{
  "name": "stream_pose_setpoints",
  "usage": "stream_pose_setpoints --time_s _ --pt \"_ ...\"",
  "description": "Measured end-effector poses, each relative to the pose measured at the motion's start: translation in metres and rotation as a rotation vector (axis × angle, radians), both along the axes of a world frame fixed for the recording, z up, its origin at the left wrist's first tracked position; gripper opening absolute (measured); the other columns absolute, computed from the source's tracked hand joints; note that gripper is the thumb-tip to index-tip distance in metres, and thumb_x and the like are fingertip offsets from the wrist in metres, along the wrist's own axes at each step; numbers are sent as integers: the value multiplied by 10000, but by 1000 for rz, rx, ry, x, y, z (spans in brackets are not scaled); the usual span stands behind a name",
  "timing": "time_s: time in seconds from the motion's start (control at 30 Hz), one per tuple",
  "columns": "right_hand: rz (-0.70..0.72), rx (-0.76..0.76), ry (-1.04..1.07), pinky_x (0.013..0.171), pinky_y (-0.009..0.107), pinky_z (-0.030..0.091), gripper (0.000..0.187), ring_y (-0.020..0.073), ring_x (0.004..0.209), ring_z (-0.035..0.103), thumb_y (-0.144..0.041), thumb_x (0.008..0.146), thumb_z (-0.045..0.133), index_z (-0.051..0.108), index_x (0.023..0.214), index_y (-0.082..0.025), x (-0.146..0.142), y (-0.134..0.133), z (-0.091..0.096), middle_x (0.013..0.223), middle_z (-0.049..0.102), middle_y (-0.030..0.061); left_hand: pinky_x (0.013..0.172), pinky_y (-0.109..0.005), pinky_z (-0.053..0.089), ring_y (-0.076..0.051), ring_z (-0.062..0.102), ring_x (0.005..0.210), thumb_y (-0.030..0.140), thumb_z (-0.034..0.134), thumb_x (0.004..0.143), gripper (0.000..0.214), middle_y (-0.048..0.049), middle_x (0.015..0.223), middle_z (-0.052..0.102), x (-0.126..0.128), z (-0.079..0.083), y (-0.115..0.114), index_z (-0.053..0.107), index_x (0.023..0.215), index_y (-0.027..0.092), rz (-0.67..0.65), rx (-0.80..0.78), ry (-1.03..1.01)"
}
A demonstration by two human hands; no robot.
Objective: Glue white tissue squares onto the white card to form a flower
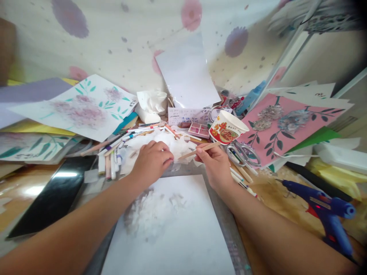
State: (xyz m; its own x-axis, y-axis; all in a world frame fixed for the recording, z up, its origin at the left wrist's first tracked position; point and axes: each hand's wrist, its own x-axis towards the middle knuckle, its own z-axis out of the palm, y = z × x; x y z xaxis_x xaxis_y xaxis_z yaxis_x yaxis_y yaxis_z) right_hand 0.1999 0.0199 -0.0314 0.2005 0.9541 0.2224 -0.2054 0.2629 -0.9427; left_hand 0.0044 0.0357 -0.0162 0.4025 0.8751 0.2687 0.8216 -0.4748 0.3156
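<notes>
My left hand is closed, its fingers curled down onto crumpled white tissue at the top edge of a white sheet. The sheet bears a faint grey and pink smudged painting. My right hand pinches a thin wooden stick that points left toward the tissue. Both hands are close together above the sheet.
A printed paper cup, scissors and a pink palette lie behind my right hand. Several pens lie left. A black tablet is at the left, a blue glue gun at the right. Flower paintings surround the desk.
</notes>
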Motion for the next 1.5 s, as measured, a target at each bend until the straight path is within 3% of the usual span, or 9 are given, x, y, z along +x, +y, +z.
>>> stream_pose_setpoints --time_s 0.2,0.37,0.47,0.67,0.9,1.07,1.23,1.37,1.5 --pt "17 11 54 619 295 531 214 111 584 553 -381 680 767 658 763 -216 4 -8 7 707 601 -33 589 -266 437 -163 596 662 281 470 847 186 18 772 703 -7 19 -16 635 799 212 48 -241 -162" --pt "30 10 50 602 296 528 228 110 573 560 -399 671 765 645 739 -217 3 -11 9 721 604 -30 492 -231 389 -119 542 524 280 450 849 172 35 753 722 -15 21 -21 593 786 209 60 -316 -193" --pt "10 24 24 615 297 526 219 111 587 552 -398 681 761 649 733 -219 2 -10 7 730 606 -28 557 -258 395 -148 564 609 277 501 833 135 23 733 685 -16 17 -17 609 781 215 63 -228 -144" --pt "-35 62 -29 606 284 492 177 121 611 557 -368 729 747 666 764 -215 3 -3 -3 726 630 -23 933 -453 321 -283 514 1058 233 674 764 157 -52 1061 632 0 -2 -2 685 920 251 10 5 -41" --pt "-29 80 -7 622 292 503 159 128 637 568 -352 735 753 676 768 -217 3 -6 0 771 644 -15 888 -415 359 -241 536 966 209 568 824 118 -28 934 646 2 10 -5 660 751 222 28 -25 -109" --pt "-24 85 85 631 288 526 154 113 630 557 -339 721 757 672 763 -218 4 -12 9 764 623 -22 558 -256 385 -137 525 591 344 528 842 167 38 683 613 -15 35 -18 601 774 211 76 -201 -249" --pt "8 95 135 599 272 517 159 107 607 570 -330 702 760 667 750 -211 4 -15 12 713 611 -35 515 -240 349 -121 483 554 423 537 820 230 35 657 595 -21 36 -25 594 774 205 38 -415 -320" --pt "29 120 133 592 253 505 132 100 607 566 -317 729 739 663 747 -211 6 -19 13 700 601 -40 636 -303 371 -175 543 673 335 522 813 162 15 705 626 -16 36 -35 608 740 218 26 -313 -146" --pt "117 125 87 605 247 510 117 102 634 570 -296 742 744 662 745 -213 6 -22 13 736 606 -35 749 -364 344 -190 535 703 227 443 874 219 15 665 600 -12 36 -52 575 700 207 -186 -84 72"
